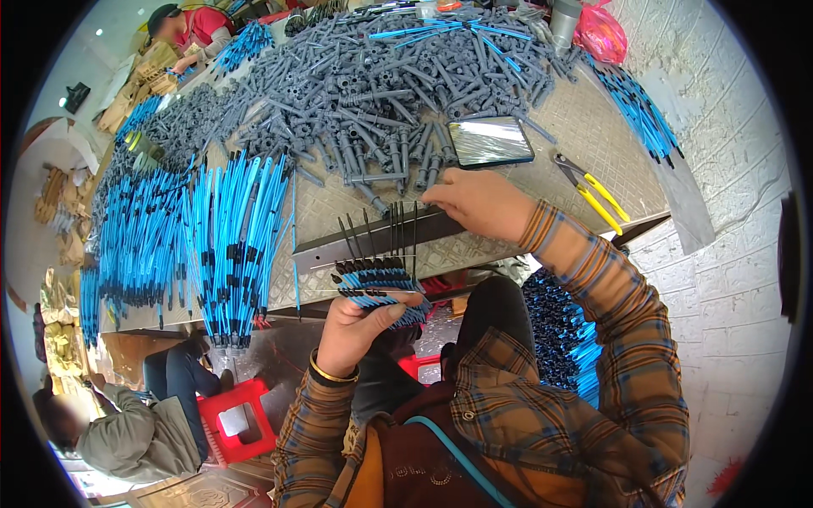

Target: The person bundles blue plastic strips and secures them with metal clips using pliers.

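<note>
My left hand (pixel 354 334) is closed around a bundle of thin blue rods with black collars (pixel 377 284), held just off the table's near edge. Several slim black tips rise from the bundle toward a dark metal bar (pixel 339 245) lying along that edge. Above the bar's right part, my right hand (pixel 483 203) has its fingers drawn together beside the black tips. What those fingers hold, if anything, is too small to make out. Just beyond them lie loose grey plastic tubes (pixel 398 157), the near side of a large heap.
Right of the heap lie a phone (pixel 491 142) and yellow-handled pliers (pixel 593 190). Bunches of blue rods (pixel 241 245) cover the table's left side, with more rods (pixel 635 110) at right. One person (pixel 140 432) sits lower left; another (pixel 195 34) is at the far left.
</note>
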### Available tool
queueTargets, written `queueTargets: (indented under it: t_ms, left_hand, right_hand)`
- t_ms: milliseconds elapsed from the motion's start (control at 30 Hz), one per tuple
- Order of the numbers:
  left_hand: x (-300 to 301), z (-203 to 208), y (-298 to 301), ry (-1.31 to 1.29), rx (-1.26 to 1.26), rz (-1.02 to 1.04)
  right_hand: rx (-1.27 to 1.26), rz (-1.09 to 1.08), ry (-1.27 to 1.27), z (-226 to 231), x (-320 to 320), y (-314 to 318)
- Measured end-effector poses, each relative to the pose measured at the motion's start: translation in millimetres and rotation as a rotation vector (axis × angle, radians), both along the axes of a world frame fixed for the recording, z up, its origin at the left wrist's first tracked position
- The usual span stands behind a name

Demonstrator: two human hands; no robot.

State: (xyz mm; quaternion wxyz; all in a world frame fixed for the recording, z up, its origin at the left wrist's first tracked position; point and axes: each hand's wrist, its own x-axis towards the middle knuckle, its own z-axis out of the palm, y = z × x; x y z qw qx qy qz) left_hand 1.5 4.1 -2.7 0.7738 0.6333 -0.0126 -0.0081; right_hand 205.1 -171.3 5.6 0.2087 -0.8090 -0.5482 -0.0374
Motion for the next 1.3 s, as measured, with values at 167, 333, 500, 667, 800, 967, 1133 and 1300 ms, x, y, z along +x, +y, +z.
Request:
queueTargets:
  t_ms: [167, 333, 500, 667, 800, 967, 1133, 1300]
  left_hand:
    - [0.8, -1.2, 0.8, 0.011, -0.005, 0.002]
    - [0.3, -2.4, -0.7, 0.009, -0.018, -0.002]
    - [-0.6, -1.5, -0.6, 0.022, -0.02, -0.008]
    - [0.7, 0.9, 2.1, 0.02, 0.049, -0.037]
    - [2.4, 4.4, 6.5, -0.009, 0.061, -0.082]
    - [0.3, 4.8, 12.7, 0.053, 0.01, -0.092]
    - [-1.4, 5.5, 19.4, 0.08, -0.022, -0.102]
    - [-2.0, 5.0, 24.8, 0.09, -0.04, -0.114]
  right_hand:
    - [0.007, -0.001, 0.004, 0.8, -0.1, 1.4]
    - [-0.004, -0.007, -0.014, -0.3, -2.0, 6.4]
    - [0.005, 0.013, -0.038, -3.1, -1.0, 13.5]
    - [-0.027, 0.027, -0.084, -4.3, 3.7, 20.0]
    - [0.015, 0.07, -0.091, -9.1, 4.8, 30.8]
    - [0.017, 0.083, -0.03, -9.0, -1.0, 45.5]
    - [0.031, 0.096, -0.008, -10.3, -3.7, 58.6]
    - [0.04, 0.117, 0.003, -9.8, -6.8, 67.5]
